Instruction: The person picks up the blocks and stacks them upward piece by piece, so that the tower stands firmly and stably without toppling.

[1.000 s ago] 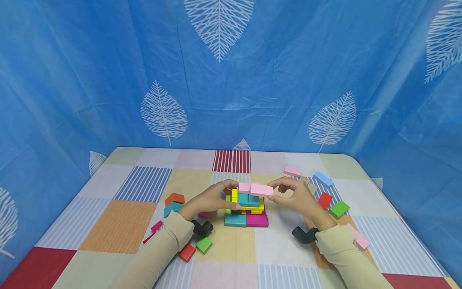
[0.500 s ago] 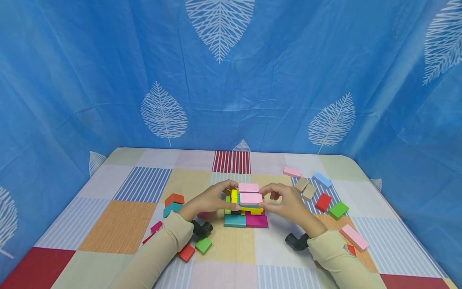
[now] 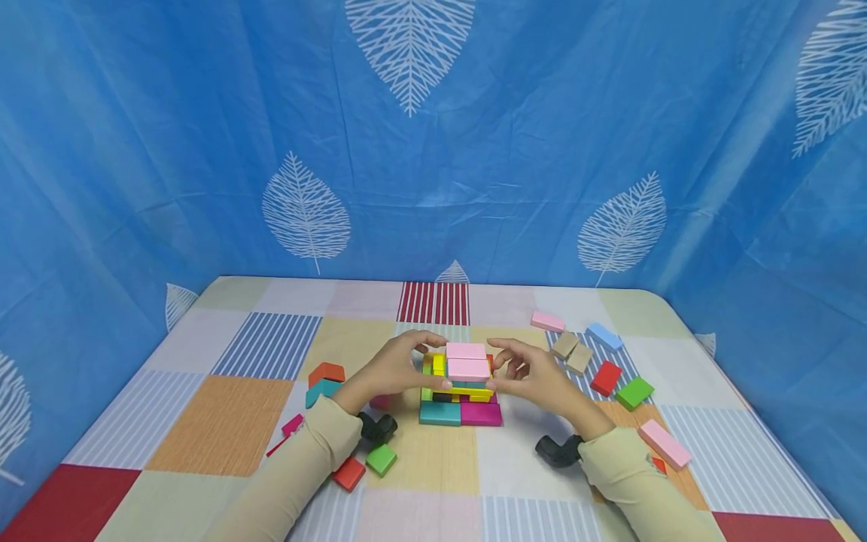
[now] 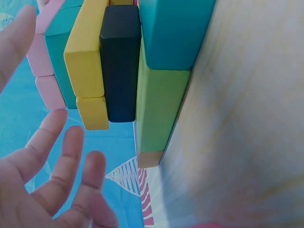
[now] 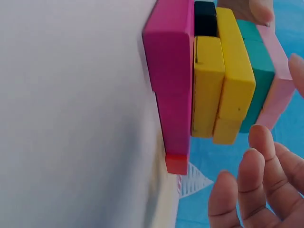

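A layered stack of coloured blocks stands mid-table, topped by two pink blocks, a nearer one [image 3: 469,369] and a farther one [image 3: 465,351], lying side by side. Beneath them come teal blocks [image 5: 260,61], then yellow blocks [image 4: 85,61] and a black block [image 4: 120,66]. A teal block [image 3: 440,412] and a magenta block [image 3: 481,414] form the bottom front. My left hand [image 3: 396,365] hovers around the stack's left side, fingers spread, gripping nothing. On the right side my right hand [image 3: 538,378] holds its thumb and loosely bent fingers just off the pink blocks.
To the right lie loose blocks: red [image 3: 606,378], green [image 3: 634,394], light blue [image 3: 604,336], pink [image 3: 664,444] and tan [image 3: 579,359]. On the left are orange [image 3: 327,373], teal [image 3: 323,391], red [image 3: 349,474] and green [image 3: 381,460] ones. A patterned cloth [image 3: 223,414] covers the table.
My right hand brought a pink block leftward, laid it on top beside the other pink one, and let go. Its fingers have spread apart. My left hand has stayed beside the stack.
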A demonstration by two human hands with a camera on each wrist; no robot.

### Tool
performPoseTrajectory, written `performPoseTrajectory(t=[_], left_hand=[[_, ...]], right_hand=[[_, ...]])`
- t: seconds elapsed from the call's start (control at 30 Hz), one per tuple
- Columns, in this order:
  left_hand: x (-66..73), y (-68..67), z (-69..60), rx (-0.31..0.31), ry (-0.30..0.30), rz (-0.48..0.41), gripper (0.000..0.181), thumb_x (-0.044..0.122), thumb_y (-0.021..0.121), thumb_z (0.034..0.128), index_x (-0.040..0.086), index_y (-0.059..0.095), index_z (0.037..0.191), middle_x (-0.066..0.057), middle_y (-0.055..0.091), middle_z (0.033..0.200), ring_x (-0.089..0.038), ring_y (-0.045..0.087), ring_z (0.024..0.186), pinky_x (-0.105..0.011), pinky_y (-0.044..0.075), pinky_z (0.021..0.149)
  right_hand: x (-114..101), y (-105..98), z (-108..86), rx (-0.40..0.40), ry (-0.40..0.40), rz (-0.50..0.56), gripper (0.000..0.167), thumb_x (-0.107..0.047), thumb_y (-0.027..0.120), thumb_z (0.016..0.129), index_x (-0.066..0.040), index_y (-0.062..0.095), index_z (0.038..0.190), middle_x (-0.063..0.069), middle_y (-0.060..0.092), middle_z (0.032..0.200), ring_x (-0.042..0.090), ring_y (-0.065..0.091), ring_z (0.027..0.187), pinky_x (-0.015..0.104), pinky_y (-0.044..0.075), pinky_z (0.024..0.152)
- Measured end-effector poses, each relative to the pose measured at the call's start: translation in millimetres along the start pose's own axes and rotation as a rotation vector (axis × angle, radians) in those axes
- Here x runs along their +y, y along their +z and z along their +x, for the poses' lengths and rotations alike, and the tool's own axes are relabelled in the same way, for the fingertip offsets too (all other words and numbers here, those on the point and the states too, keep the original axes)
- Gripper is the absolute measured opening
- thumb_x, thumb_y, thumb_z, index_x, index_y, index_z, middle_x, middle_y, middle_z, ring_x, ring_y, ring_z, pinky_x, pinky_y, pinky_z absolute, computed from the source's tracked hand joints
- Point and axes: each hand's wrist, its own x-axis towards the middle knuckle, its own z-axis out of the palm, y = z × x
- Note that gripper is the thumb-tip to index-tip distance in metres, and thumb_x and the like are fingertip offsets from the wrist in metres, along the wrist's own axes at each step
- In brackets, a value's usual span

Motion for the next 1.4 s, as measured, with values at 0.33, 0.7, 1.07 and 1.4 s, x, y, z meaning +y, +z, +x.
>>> performPoseTrajectory(t=[0.33,0.7,1.07,1.4], left_hand=[[3.3,0.4,-0.9,0.044,-0.029,0.004,0.063,0.031,0.093,0.0857,0.008,0.071,0.14,-0.009,0.069,0.14,-0.032,0.061,0.126,-0.054,0.055,0.102],[2.9,0.2,-1.9,0.024,-0.024,-0.001,0.067,0.029,0.093,0.086,0.006,0.068,0.144,-0.011,0.069,0.142,-0.033,0.061,0.127,-0.056,0.054,0.103],[-0.3,2.0,-0.4,-0.017,0.016,-0.005,0.071,0.028,0.09,0.0888,0.007,0.062,0.151,-0.013,0.066,0.144,-0.033,0.06,0.128,-0.056,0.054,0.105],[-0.3,0.4,-0.6,-0.03,0.006,-0.02,0.068,0.027,0.089,0.09,0.008,0.062,0.149,-0.011,0.067,0.141,-0.033,0.059,0.127,-0.058,0.052,0.107]], right_hand=[[0,5,1.5,0.011,0.042,0.053,0.054,-0.003,0.086,0.091,0.012,0.063,0.138,0.012,0.07,0.1,0.016,0.06,0.082,0.024,0.053,0.072],[3,9,1.9,0.012,-0.05,0.068,0.065,-0.008,0.087,0.089,0.015,0.058,0.142,0.01,0.068,0.096,0.014,0.059,0.079,0.021,0.052,0.069],[6,-30,0.8,0.012,0.084,0.047,0.052,-0.002,0.08,0.096,0.012,0.061,0.142,0.026,0.068,0.118,0.02,0.062,0.093,0.025,0.055,0.08],[46,-89,-18.6,0.177,0.306,-0.188,0.038,-0.014,0.07,0.106,0.008,0.067,0.136,0.03,0.068,0.128,0.039,0.063,0.109,0.028,0.058,0.076]])
